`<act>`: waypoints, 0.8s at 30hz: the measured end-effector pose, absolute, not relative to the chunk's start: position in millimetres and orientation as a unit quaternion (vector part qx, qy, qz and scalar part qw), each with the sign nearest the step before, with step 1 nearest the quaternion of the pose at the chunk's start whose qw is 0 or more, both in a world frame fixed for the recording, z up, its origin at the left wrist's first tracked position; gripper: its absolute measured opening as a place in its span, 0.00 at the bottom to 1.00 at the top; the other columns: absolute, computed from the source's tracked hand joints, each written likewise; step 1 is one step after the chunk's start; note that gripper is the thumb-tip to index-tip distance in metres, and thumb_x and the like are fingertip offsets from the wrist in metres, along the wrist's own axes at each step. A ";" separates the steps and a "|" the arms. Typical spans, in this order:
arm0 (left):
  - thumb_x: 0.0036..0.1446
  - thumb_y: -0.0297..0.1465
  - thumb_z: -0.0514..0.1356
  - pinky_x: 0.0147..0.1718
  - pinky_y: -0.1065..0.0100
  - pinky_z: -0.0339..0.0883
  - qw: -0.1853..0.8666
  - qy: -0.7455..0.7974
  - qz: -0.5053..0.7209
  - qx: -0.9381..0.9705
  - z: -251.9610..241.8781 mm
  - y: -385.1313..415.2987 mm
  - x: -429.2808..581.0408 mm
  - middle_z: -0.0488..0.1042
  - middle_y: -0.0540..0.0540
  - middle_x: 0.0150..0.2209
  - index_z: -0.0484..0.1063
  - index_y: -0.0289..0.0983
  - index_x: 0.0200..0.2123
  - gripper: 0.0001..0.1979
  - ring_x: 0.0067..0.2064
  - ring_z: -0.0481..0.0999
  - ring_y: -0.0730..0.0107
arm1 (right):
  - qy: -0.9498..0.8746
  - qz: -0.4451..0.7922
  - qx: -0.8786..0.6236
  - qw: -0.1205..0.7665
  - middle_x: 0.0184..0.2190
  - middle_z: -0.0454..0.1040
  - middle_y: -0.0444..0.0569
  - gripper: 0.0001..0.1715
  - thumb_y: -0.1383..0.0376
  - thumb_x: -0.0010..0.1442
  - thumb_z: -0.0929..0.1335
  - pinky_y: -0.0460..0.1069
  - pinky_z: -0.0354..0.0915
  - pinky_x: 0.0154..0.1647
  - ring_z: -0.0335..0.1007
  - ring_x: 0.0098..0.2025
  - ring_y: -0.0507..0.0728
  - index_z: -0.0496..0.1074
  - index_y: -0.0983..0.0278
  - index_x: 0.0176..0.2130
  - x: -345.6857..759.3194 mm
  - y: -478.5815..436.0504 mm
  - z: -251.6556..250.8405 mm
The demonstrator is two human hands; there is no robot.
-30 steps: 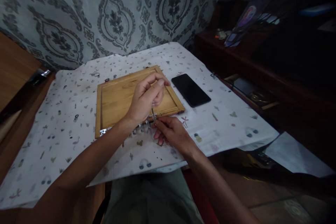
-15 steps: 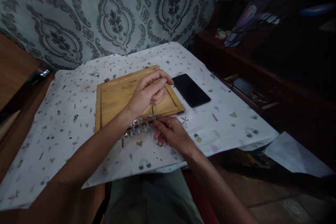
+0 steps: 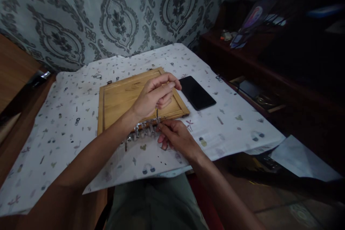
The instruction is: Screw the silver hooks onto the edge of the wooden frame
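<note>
My left hand (image 3: 157,93) is closed above the near edge of a framed wooden panel (image 3: 121,97). A thin shaft (image 3: 157,113), apparently a small screwdriver, points down from its fist; the handle is hidden by the fingers. The shaft's lower end meets the right end of a strip of shiny metal hooks (image 3: 137,131) along the panel's near edge. There, my right hand (image 3: 175,134) pinches the end of this hook strip between thumb and fingers. My left forearm covers the panel's near left corner.
A black phone (image 3: 198,92) lies right of the panel on a white patterned tablecloth (image 3: 223,133). Tiny dark specks dot the cloth near its front edge. Beyond the table's right side stand a dark red cabinet (image 3: 215,39) and a bottle (image 3: 250,19). A patterned wall is behind.
My left hand has shifted slightly to the right and turned a little around the shaft. My right hand stays in place on the hook strip.
</note>
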State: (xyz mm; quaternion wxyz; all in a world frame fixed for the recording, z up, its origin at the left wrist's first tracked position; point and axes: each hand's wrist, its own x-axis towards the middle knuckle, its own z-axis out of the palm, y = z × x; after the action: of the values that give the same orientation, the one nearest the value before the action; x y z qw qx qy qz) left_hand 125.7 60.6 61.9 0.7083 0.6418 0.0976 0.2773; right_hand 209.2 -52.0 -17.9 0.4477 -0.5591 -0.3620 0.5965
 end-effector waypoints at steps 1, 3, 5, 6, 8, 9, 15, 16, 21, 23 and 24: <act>0.60 0.42 0.64 0.16 0.74 0.39 0.708 0.097 0.278 0.642 62.5 60.4 125.3 0.47 0.62 0.15 0.70 0.38 0.33 0.14 0.16 0.43 0.83 | -0.361 0.598 -0.558 0.448 0.17 0.74 0.43 0.14 0.58 0.62 0.68 0.41 0.54 0.12 0.67 0.14 0.48 0.72 0.64 0.29 209.3 -52.1 -17.9; 0.60 0.41 0.64 0.15 0.74 0.39 0.705 0.097 0.284 0.642 66.1 60.0 123.0 0.48 0.61 0.15 0.70 0.37 0.33 0.13 0.16 0.43 0.83 | -0.356 0.600 -0.559 0.448 0.17 0.74 0.43 0.14 0.59 0.62 0.68 0.41 0.54 0.13 0.67 0.14 0.48 0.72 0.65 0.29 209.6 -52.2 -18.1; 0.60 0.39 0.64 0.15 0.75 0.39 0.697 0.105 0.306 0.640 73.7 59.2 118.5 0.47 0.61 0.15 0.70 0.37 0.33 0.12 0.16 0.43 0.83 | -0.354 0.600 -0.561 0.447 0.17 0.74 0.43 0.14 0.59 0.63 0.68 0.42 0.53 0.13 0.67 0.14 0.48 0.72 0.64 0.29 209.6 -52.1 -18.3; 0.61 0.39 0.64 0.16 0.75 0.40 0.690 0.111 0.323 0.639 78.5 58.3 115.6 0.47 0.61 0.15 0.71 0.37 0.33 0.11 0.15 0.43 0.83 | -0.354 0.599 -0.562 0.447 0.17 0.73 0.43 0.14 0.59 0.63 0.68 0.42 0.53 0.13 0.67 0.14 0.48 0.72 0.64 0.29 209.5 -52.0 -18.2; 0.62 0.38 0.64 0.15 0.75 0.42 0.668 0.127 0.356 0.641 88.2 55.7 108.9 0.45 0.61 0.16 0.71 0.37 0.33 0.11 0.15 0.44 0.83 | -0.355 0.598 -0.563 0.447 0.17 0.73 0.42 0.14 0.58 0.62 0.68 0.42 0.54 0.13 0.67 0.14 0.48 0.72 0.64 0.29 209.3 -51.8 -17.4; 0.62 0.38 0.64 0.15 0.75 0.43 0.657 0.134 0.369 0.644 92.1 53.8 105.6 0.45 0.61 0.16 0.71 0.37 0.33 0.11 0.15 0.44 0.83 | -0.355 0.598 -0.563 0.447 0.17 0.73 0.42 0.14 0.58 0.62 0.68 0.42 0.54 0.13 0.67 0.14 0.48 0.72 0.64 0.29 209.2 -51.8 -16.8; 0.63 0.38 0.65 0.16 0.75 0.44 0.628 0.125 0.401 0.656 92.6 38.5 89.7 0.46 0.61 0.16 0.71 0.37 0.32 0.12 0.15 0.44 0.84 | -0.345 0.601 -0.567 0.446 0.16 0.73 0.41 0.12 0.62 0.62 0.68 0.41 0.52 0.13 0.66 0.14 0.47 0.72 0.65 0.28 208.8 -52.7 -14.3; 0.63 0.38 0.65 0.16 0.75 0.44 0.629 0.122 0.400 0.655 90.6 36.2 87.7 0.46 0.61 0.16 0.71 0.36 0.32 0.12 0.15 0.44 0.84 | -0.345 0.600 -0.567 0.447 0.16 0.73 0.41 0.12 0.62 0.62 0.68 0.41 0.52 0.13 0.66 0.14 0.47 0.72 0.65 0.29 208.8 -52.7 -14.6; 0.63 0.38 0.64 0.16 0.75 0.44 0.624 0.131 0.408 0.654 86.7 29.1 77.3 0.48 0.61 0.16 0.71 0.36 0.34 0.11 0.15 0.44 0.84 | -0.342 0.602 -0.568 0.446 0.16 0.73 0.42 0.13 0.59 0.61 0.69 0.42 0.52 0.13 0.65 0.13 0.48 0.73 0.64 0.29 208.8 -51.6 -17.9; 0.64 0.37 0.63 0.16 0.75 0.44 0.616 0.130 0.419 0.654 88.3 27.1 72.7 0.49 0.61 0.15 0.71 0.36 0.34 0.11 0.15 0.44 0.84 | -0.343 0.601 -0.568 0.446 0.16 0.73 0.42 0.14 0.58 0.61 0.69 0.42 0.52 0.13 0.65 0.13 0.48 0.73 0.64 0.29 209.0 -51.3 -18.9; 0.64 0.37 0.63 0.16 0.75 0.44 0.613 0.130 0.422 0.655 89.3 26.1 70.5 0.49 0.61 0.15 0.71 0.35 0.34 0.11 0.14 0.44 0.84 | -0.344 0.601 -0.567 0.447 0.16 0.73 0.42 0.14 0.58 0.62 0.69 0.42 0.52 0.12 0.65 0.13 0.47 0.73 0.64 0.29 209.1 -51.3 -19.0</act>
State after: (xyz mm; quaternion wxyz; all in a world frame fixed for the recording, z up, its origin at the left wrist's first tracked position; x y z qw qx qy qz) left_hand 70.5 26.1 89.3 0.6130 0.6551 0.1303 0.4221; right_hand 209.1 -51.3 -19.0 0.4465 -0.5673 -0.3439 0.6005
